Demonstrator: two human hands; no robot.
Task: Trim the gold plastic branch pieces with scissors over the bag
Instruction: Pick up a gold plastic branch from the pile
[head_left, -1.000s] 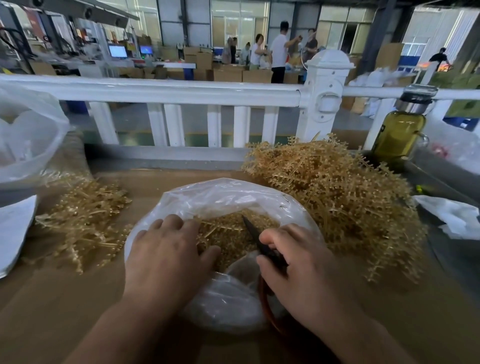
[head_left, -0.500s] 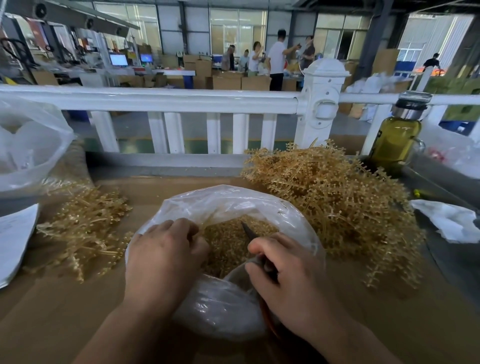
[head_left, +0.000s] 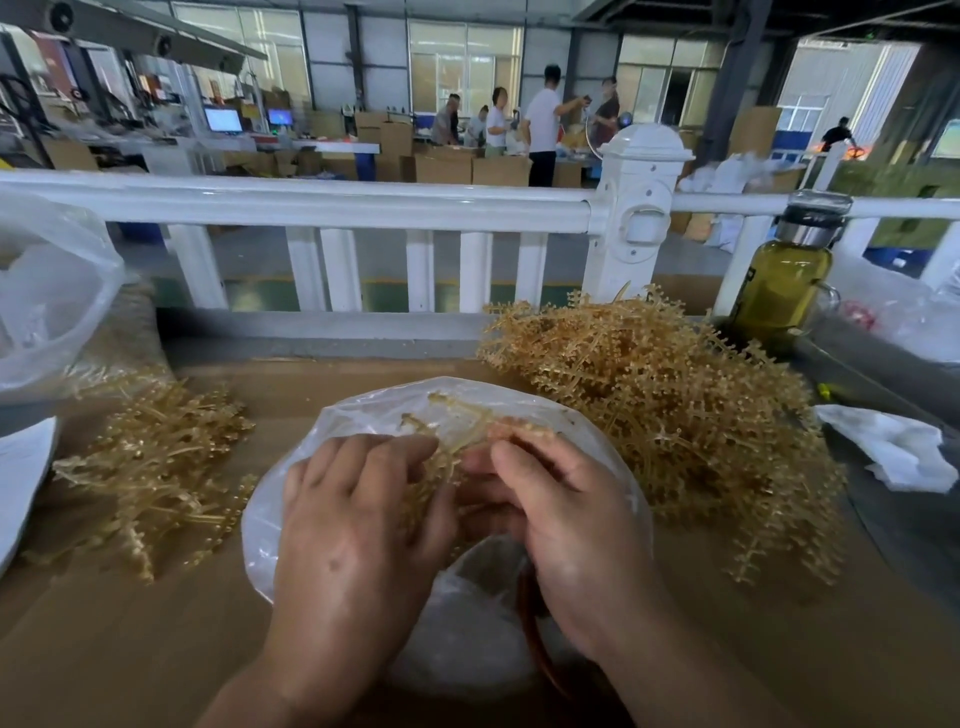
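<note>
A clear plastic bag lies open on the brown table in front of me. Both hands are over its mouth. My left hand grips a blurred gold branch piece that sticks up toward the bag's far rim. My right hand touches the same piece with its fingertips and holds the scissors. Only their reddish handle shows, below the palm; the blades are hidden.
A big pile of gold branches lies right of the bag, a smaller pile to the left. A bottle of yellow-green liquid stands by the white railing. Crumpled white plastic lies far right, another clear bag far left.
Both hands have come together and lifted a gold branch piece out of the bag. The scissor blades, seen pointing into the bag before, are now hidden behind my right hand.
</note>
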